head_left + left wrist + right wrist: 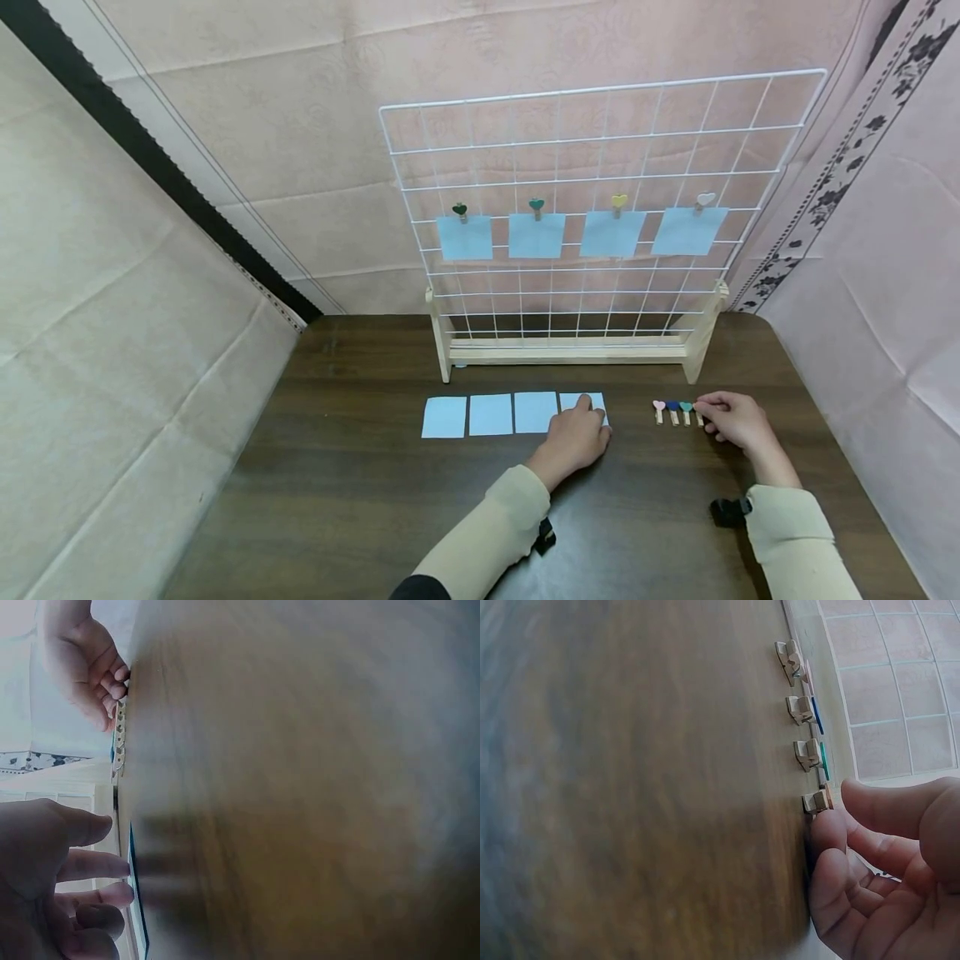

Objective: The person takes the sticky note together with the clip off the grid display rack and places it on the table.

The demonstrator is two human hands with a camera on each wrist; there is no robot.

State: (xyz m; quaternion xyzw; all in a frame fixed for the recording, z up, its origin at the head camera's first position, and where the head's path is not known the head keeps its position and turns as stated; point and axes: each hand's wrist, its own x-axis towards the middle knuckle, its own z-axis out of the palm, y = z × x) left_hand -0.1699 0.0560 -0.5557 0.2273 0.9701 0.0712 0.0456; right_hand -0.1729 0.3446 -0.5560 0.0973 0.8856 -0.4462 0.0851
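On the table a row of blue paper squares lies flat; my left hand (576,437) rests its fingertips on the rightmost paper square (596,400). In the left wrist view the thumb of that hand (52,877) is apart from the paper (137,907), and nothing is gripped. To the right stands a short row of small wooden clothespins with heart tops: pink (659,408), blue (673,408) and green (686,408). With thumb and forefinger my right hand (738,421) pinches the last clothespin (817,801), whose orange-looking top is partly covered.
Behind the papers a white wire grid rack (585,287) stands on a pale wooden base (573,355). Several blue squares hang on it under heart clothespins, such as the yellow one (618,202). Pale cloth (262,108) surrounds the brown table (337,500).
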